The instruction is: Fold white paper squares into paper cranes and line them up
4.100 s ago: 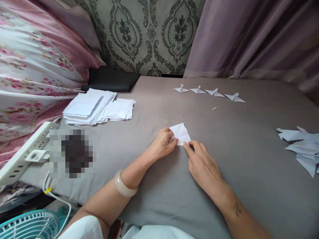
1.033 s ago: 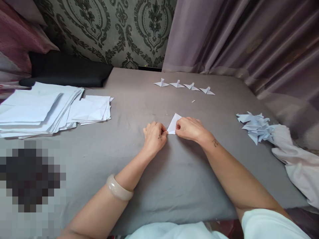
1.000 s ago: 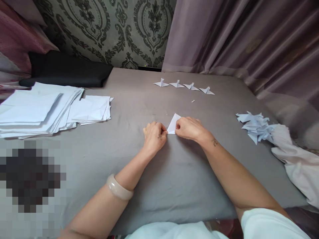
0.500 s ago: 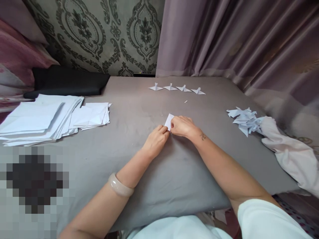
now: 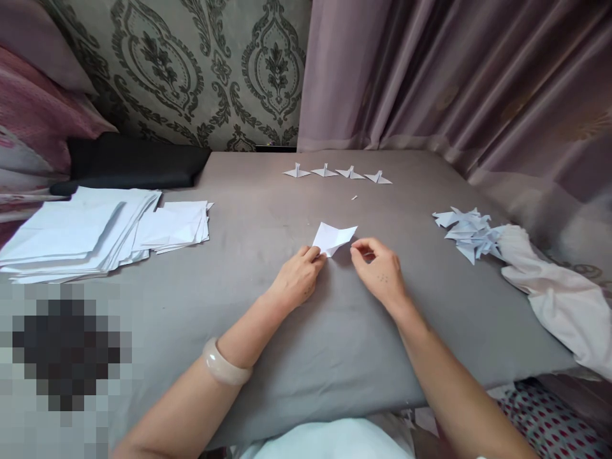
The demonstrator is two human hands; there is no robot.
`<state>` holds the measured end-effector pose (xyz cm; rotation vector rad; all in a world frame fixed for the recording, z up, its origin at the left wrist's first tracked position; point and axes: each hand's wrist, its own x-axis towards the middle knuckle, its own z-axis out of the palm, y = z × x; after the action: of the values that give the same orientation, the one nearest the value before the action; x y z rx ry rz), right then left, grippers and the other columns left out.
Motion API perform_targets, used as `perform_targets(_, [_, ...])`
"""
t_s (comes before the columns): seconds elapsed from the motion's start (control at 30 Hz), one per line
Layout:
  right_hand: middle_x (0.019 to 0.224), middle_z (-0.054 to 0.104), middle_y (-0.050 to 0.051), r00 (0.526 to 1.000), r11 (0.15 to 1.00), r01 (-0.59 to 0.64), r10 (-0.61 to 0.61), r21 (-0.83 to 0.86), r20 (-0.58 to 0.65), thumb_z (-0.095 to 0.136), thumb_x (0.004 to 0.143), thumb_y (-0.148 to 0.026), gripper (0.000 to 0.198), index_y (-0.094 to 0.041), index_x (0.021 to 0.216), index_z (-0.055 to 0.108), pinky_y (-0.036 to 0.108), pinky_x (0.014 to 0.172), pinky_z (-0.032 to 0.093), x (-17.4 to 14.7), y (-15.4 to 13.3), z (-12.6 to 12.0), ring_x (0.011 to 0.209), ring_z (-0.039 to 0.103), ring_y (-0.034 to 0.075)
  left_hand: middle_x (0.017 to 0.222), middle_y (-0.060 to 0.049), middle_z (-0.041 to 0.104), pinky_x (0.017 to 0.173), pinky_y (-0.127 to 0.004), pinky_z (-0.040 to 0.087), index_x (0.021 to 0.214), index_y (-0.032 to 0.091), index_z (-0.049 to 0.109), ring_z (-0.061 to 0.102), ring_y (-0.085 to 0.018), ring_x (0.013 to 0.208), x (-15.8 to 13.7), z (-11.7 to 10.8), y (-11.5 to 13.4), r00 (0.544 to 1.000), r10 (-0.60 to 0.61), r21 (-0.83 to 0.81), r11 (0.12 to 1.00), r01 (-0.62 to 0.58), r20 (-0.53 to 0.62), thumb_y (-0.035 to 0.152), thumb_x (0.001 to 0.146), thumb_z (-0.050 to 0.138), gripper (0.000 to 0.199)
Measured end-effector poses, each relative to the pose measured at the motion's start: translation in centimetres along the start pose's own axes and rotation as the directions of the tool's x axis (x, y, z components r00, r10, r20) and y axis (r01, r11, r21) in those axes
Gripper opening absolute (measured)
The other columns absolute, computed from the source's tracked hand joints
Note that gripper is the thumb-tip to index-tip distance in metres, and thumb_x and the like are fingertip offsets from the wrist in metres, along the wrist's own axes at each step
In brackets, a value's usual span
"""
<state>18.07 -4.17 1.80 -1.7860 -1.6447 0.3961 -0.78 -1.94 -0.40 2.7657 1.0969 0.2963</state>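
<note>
A small white sheet of paper (image 5: 331,238) with a crease down its middle lies in front of me, its right half tilted up off the table. My left hand (image 5: 300,273) holds its near left edge, fingertips pressing that corner down. Just right of the paper is my right hand (image 5: 380,268), apart from the raised flap. Its thumb and index finger are curved with a small gap between them, and nothing shows in them.
Several folded paper birds (image 5: 324,171) stand in a row at the back, near a paper scrap (image 5: 354,197). More lie heaped (image 5: 471,233) at right beside a pale cloth (image 5: 554,293). Paper stacks (image 5: 57,233) and smaller sheets (image 5: 176,224) sit left, before a black folded item (image 5: 134,162).
The paper, folded narrow before, has been spread apart with its right half swung out to the right. My right hand has moved right and let go of it; the left stays on its corner.
</note>
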Motion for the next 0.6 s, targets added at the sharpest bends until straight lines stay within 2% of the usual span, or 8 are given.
perform_targets(0.1, [0.1,0.068,0.008,0.999,0.997,0.026,-0.028,0.078,0.029,0.047,0.085,-0.024,0.022,-0.018,0.097,0.064,0.031,0.082,0.05,-1.3,0.6,2.1,0.085,0.064,0.017,0.11,-0.014,0.057,0.091,-0.036,0.044,0.128,0.009,0.049,0.049,-0.023,0.102,0.0,0.2,-0.1,1.0,-0.001,-0.016,1.0,0.001,0.006,0.004,0.087,0.033,0.044])
perform_targets(0.2, [0.108,0.066,0.01,0.996,0.995,0.085,-0.087,0.051,0.032,0.046,0.086,-0.022,0.027,-0.018,0.106,0.064,0.034,0.088,0.048,-1.7,0.6,3.2,0.097,0.062,0.02,0.11,-0.015,0.056,0.091,-0.035,0.043,0.13,0.009,0.047,0.049,-0.023,0.102,0.0,0.2,0.0,1.0,0.007,-0.008,1.0,-0.007,0.007,0.003,0.086,0.033,0.047])
perform_targets(0.6, [0.114,0.062,0.011,0.979,0.979,0.181,-0.171,-0.091,0.107,0.044,0.087,-0.016,0.036,-0.017,0.118,0.062,0.036,0.093,0.046,-2.1,0.4,3.3,0.104,0.057,0.022,0.115,-0.015,0.053,0.092,-0.035,0.041,0.136,0.01,0.041,0.047,-0.024,0.1,-0.2,0.4,0.2,0.998,-0.017,0.068,0.998,0.013,0.055,0.003,0.085,0.035,0.052])
